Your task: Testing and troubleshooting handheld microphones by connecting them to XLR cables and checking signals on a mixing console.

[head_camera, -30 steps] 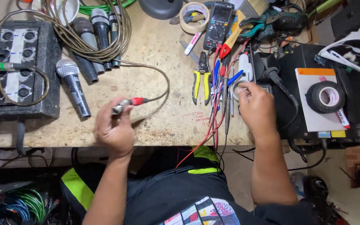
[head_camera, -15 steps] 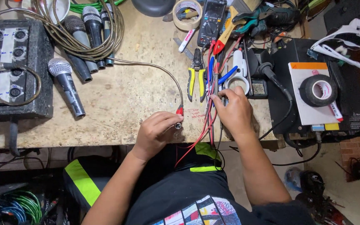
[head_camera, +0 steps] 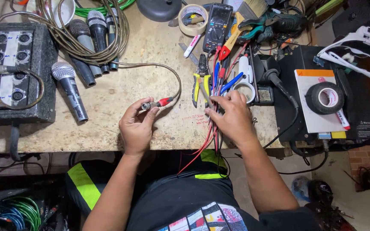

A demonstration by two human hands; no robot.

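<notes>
- Left hand (head_camera: pixel 137 128) pinches the red-collared cable plug (head_camera: pixel 156 103) over the workbench (head_camera: pixel 108 102)
- Right hand (head_camera: pixel 233 115) closes on a thin tool (head_camera: pixel 205 94) beside the yellow-handled pliers (head_camera: pixel 198 79)
- Step judged: plug servicing; next, tool tip must meet plug

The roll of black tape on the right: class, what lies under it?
The roll of black tape rests on a white card with an orange strip, which lies on a black box. What the card covers cannot be seen.

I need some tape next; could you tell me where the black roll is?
In the head view, the black tape roll lies at the right on a white card atop the black box, right of the right hand.
</notes>
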